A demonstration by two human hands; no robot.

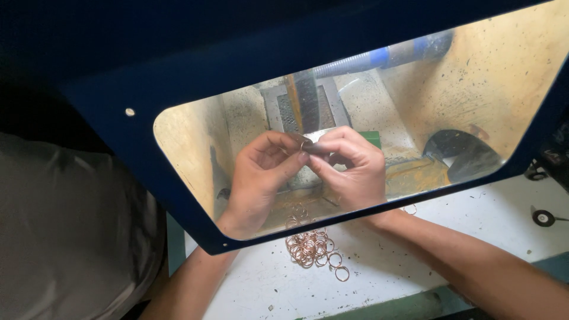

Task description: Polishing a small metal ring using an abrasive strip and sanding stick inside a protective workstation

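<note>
Holding one small copper ring point(306, 144) pinched between the fingertips of both the left hand point(261, 172) and right hand point(349, 169), just before the polishing wheel point(306, 106), calls for a firm grip. Fingers should probably stay off the wheel; the pile of rings point(311, 248) lies near the white bench's point(415, 261) front edge.

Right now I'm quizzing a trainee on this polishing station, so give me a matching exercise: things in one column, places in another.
Things:
1. single ring
2. pile of rings
3. small black disc
4. blue-banded hose

Places:
A. far right on the white bench
B. top of the booth, behind the window
C. pinched between both hands
D. on the bench below the window's edge

Pairs: 1-C, 2-D, 3-A, 4-B
</note>
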